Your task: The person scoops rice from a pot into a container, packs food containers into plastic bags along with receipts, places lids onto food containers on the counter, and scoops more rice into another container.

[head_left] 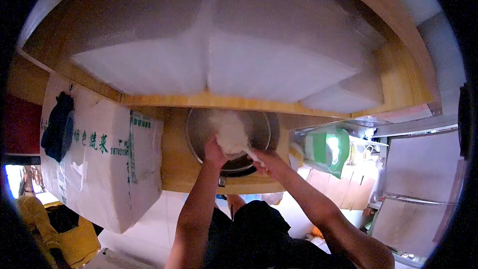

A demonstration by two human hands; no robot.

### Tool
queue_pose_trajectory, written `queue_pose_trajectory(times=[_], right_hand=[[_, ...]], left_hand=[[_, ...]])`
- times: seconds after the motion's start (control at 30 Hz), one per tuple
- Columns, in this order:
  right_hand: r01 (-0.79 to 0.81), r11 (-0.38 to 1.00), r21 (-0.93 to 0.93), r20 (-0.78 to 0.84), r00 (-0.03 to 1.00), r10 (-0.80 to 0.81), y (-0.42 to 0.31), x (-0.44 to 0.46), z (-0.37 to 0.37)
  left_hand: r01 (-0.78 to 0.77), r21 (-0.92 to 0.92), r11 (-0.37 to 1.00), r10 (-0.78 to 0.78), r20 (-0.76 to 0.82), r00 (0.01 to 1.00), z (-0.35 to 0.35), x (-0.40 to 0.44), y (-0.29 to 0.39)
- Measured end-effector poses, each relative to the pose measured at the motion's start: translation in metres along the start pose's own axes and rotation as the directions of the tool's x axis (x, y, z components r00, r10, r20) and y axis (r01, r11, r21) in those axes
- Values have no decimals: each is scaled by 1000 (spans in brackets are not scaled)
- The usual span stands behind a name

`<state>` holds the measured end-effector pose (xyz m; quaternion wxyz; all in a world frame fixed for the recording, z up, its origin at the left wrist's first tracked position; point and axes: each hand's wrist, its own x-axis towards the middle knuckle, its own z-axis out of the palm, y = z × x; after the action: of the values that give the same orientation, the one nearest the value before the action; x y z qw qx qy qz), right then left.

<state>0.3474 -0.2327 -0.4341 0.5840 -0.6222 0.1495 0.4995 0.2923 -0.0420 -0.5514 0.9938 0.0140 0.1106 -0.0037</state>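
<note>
Over a round metal pot (pixel 190 144) on the wooden surface, a lumpy white mass (pixel 231 133) like cooked rice or dough sits between my two hands. My left hand (pixel 215 153) is closed at its left edge; whether it grips the mass itself or a bowl beneath it, I cannot tell. In my right hand (pixel 267 163), closed, is the white handle of a utensil (pixel 255 157) that reaches into the lower right edge of the mass. The utensil's head is hidden. A pale haze blurs the upper part of the mass.
A wooden shelf (pixel 249 107) overhangs the pot closely. At left stands a big white foam box (pixel 107 169) with green lettering and a dark cloth (pixel 59 127) hanging on it. A green and white bag (pixel 326 149) is at right, with a white cabinet (pixel 418 169) beyond.
</note>
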Motion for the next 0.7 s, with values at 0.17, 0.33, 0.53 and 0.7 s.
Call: queue_pose_trajectory(times=[0.17, 0.33, 0.53, 0.7], right_hand=[[33, 717, -696, -51, 994, -95, -10, 0, -12], [402, -169, -900, 426, 728, -537, 5, 89, -67], [-53, 993, -107, 33, 998, 57, -4, 28, -4], [-54, 831, -553, 86, 989, 122, -48, 22, -22]], left_hand=[[-237, -17, 971, 233, -117, 965, 5, 2, 11], [-183, -121, 976, 151, -235, 960, 23, -2, 25], [-62, -190, 980, 80, 89, 993, 0, 15, 26], [-17, 66, 998, 29, -187, 982, -15, -3, 29]])
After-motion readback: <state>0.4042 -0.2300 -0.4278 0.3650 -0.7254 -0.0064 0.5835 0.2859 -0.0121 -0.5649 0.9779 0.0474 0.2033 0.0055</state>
